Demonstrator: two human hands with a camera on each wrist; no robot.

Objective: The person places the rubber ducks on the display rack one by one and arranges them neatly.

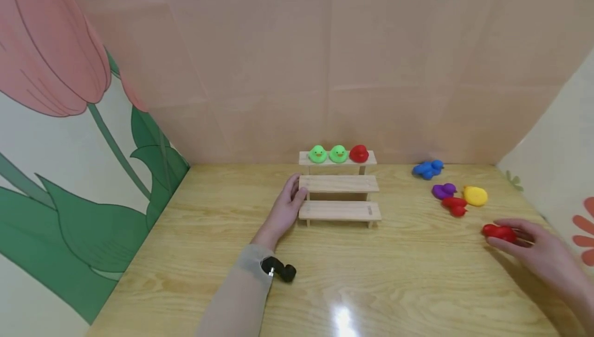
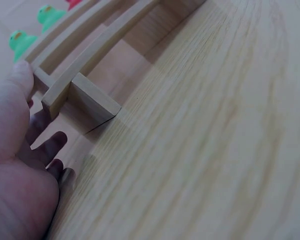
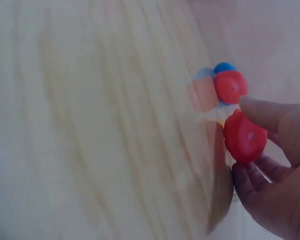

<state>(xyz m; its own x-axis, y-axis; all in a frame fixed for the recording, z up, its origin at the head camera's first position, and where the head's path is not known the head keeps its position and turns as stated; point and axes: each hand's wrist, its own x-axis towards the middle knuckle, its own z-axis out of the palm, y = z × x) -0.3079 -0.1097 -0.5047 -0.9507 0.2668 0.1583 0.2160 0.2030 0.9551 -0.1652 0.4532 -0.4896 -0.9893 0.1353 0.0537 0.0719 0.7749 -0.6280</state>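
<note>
A three-step wooden stand (image 1: 340,211) sits mid-table. Two green rubber ducks (image 1: 317,154) and a red duck (image 1: 359,153) stand in a row on its top step. My left hand (image 1: 286,204) holds the stand's left end, the thumb on a plank's end and the other fingers lower down beside it, as the left wrist view shows. Over at the right, my right hand (image 1: 533,244) grips another red rubber duck (image 3: 246,137) between thumb and fingers. Its flat underside with a small hole faces the right wrist camera.
Behind the held duck lie a tipped red duck (image 1: 455,206), a purple duck (image 1: 444,190), a yellow duck (image 1: 475,196) and something blue and duck-shaped (image 1: 428,169). A pinkish sheet (image 1: 260,69) hangs along the table's back edge. Printed panels flank both sides.
</note>
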